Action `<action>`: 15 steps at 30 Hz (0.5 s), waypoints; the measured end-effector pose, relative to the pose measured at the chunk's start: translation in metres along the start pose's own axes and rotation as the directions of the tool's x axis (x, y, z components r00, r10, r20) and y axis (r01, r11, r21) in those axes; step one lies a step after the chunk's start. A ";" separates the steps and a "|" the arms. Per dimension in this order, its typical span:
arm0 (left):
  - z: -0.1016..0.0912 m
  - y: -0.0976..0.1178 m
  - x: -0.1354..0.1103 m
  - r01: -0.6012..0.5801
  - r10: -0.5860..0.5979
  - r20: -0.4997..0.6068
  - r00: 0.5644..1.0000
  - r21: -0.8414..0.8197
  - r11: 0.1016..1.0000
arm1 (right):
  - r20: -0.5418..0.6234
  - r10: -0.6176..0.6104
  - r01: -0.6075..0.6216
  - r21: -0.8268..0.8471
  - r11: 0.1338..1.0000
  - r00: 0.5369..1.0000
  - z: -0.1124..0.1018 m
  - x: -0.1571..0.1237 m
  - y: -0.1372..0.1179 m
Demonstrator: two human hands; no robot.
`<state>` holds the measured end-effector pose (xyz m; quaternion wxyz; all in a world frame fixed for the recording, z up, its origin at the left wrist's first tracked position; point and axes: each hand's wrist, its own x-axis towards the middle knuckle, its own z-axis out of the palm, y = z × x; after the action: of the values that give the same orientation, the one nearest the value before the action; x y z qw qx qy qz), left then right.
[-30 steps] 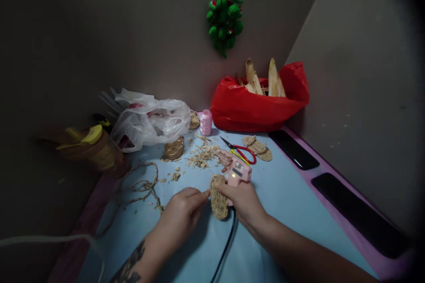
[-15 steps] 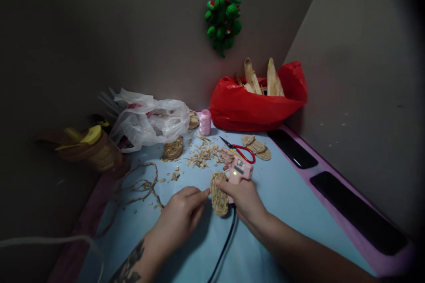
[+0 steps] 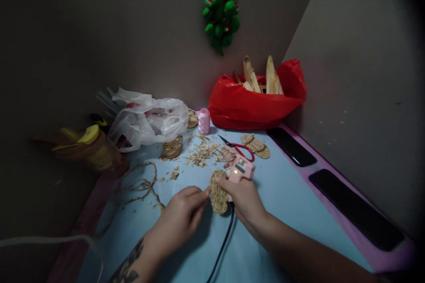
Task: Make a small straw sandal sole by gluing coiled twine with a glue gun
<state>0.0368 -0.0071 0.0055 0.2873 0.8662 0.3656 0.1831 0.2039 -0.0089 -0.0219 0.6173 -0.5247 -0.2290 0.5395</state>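
Observation:
My right hand (image 3: 245,196) is wrapped round a pink glue gun (image 3: 241,169) with a lit yellow light and a black cable. Its thumb also presses a small oval sole (image 3: 219,192) of coiled straw against the gun's side. At the sole's left edge, the fingers of my left hand (image 3: 186,208) are pinched together. A braided straw cord (image 3: 153,181) runs from the loose loops on the left and disappears under that hand; its end in the fingers is mostly hidden. Beyond the gun's nozzle lie red-handled scissors (image 3: 244,149) and a pair of small straw slippers (image 3: 255,146).
Straw scraps (image 3: 202,154) litter the blue table top (image 3: 285,221). Behind stand a straw coil (image 3: 172,147), a pink thread spool (image 3: 204,121), a white plastic bag (image 3: 152,117) and a red bag (image 3: 245,106) of dried husks. Two black phones (image 3: 355,208) lie along the right edge.
The whole view has shifted slightly. The glue gun is tilted a little further to the right; both hands keep their hold beside the sole.

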 end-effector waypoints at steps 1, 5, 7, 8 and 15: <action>-0.001 0.000 0.000 0.007 -0.007 -0.006 1.000 -0.005 1.000 | 0.002 -0.006 0.006 0.006 1.000 1.000 0.000 0.000 -0.001; -0.001 -0.003 -0.001 0.016 -0.016 -0.035 0.999 0.001 1.000 | -0.021 -0.006 0.006 0.014 1.000 1.000 -0.002 0.003 -0.001; 0.001 -0.005 -0.002 -0.004 0.005 -0.042 0.999 0.021 1.000 | -0.034 -0.001 0.001 0.011 1.000 0.999 -0.003 0.003 -0.001; 0.002 -0.006 -0.002 -0.017 0.018 -0.040 0.999 0.036 0.999 | -0.035 0.003 -0.003 0.007 1.000 0.999 -0.003 0.003 -0.001; 0.007 -0.008 -0.003 -0.075 0.080 -0.026 0.996 0.163 0.984 | -0.014 -0.003 0.003 0.010 1.000 1.000 -0.003 0.002 0.000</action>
<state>0.0345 -0.0072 -0.0050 0.2029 0.8971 0.3500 0.1777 0.2070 -0.0080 -0.0240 0.6224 -0.5250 -0.2230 0.5360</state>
